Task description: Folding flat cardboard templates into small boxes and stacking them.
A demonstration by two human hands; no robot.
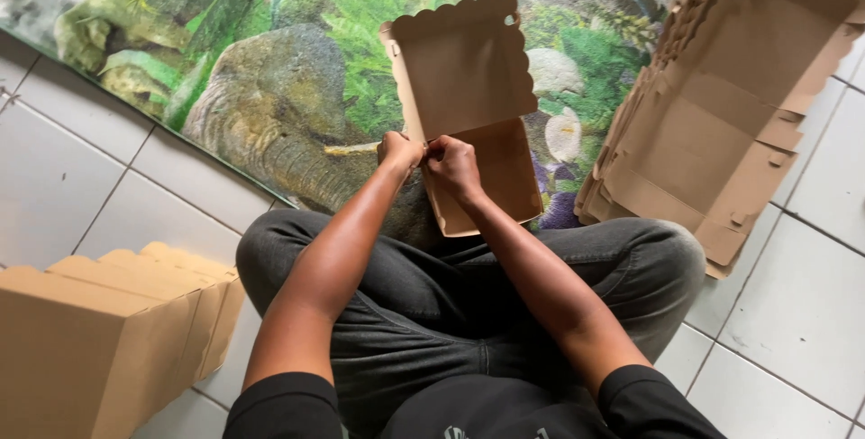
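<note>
Half-folded brown cardboard box with a scalloped upright flap (468, 96), held up over the lap, just above the crossed knees, seen from a head camera looking straight down. Left hand (399, 150) and right hand (452, 165) close together, almost touching, both pinched on the box's left wall where the upright flap meets the shallow tray part. Fingers (438, 147) curled tight over that cardboard edge. Tray part sloping down toward the lap, open side facing up. Both bare forearms reaching forward from short black sleeves (286, 403). Dark grey trousers (423, 313) on crossed legs below the box. Under and beyond the box, a printed floor mat showing an elephant among green jungle leaves (270, 87), laid over white floor tiles (81, 169). To the right, near the right knee, a tall fanned stack of flat unfolded brown cardboard blanks (721, 114), lying partly on the mat and partly on the tiles. To the lower left, beside the left knee, a row of finished brown cardboard boxes (99, 340) standing close together on the tiles
</note>
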